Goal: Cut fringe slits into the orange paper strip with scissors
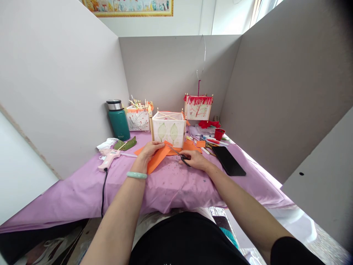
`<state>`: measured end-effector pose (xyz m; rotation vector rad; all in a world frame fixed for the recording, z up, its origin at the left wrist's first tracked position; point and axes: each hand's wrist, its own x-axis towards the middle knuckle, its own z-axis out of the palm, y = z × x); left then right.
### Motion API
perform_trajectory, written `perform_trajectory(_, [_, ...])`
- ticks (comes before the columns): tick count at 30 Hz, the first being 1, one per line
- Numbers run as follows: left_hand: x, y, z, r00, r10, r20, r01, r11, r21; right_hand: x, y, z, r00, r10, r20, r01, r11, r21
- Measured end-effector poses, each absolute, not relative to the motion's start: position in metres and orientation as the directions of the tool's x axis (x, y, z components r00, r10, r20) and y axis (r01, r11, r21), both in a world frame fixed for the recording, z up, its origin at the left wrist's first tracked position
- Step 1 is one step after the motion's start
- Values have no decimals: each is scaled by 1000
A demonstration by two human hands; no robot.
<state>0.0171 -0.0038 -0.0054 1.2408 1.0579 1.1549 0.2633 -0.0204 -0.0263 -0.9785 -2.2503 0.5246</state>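
Note:
My left hand (151, 150) is closed on a strip of orange paper (157, 161), which hangs down towards the table. In my right hand (195, 160) is a pair of black-handled scissors (184, 158), with the blades pointing left to the paper's upper edge. Whether the blades are cutting into it is too small to tell. Just behind both hands stands a white box-shaped lantern (168, 129) with two green leaf shapes on its front and wooden sticks at its corners. More orange paper (190, 146) lies at its foot.
A pink glue gun (109, 159) and a green bottle (119, 120) stand at left, near a decorated box of sticks (138, 120). A black phone (228, 161) lies right, below a red cup (219, 134). A red-fringed lantern (198, 108) hangs behind. Grey panels (176, 66) enclose the table.

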Motion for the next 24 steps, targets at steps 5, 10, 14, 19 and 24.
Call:
perform_trajectory(5, [17,-5,-4,126,991,38,-86,-28,996,263,-22,-25,-533,759,372,512,640,-572])
perform_trajectory(10, [18,-6,-3,119,992,37,-84,-27,996,264,-21,-25,-526,763,374,519,637,-569])
perform_trajectory(14, [18,-6,-3,103,994,43,-90,-33,995,264,-21,-26,-527,762,376,515,639,-572])
perform_trajectory(19, [18,-6,-3,97,995,33,-82,-25,996,264,-21,-26,-530,760,377,514,641,-569])
perform_trajectory(24, [17,-5,-5,112,993,40,-79,-31,996,264,-21,-27,-540,747,387,506,656,-560])
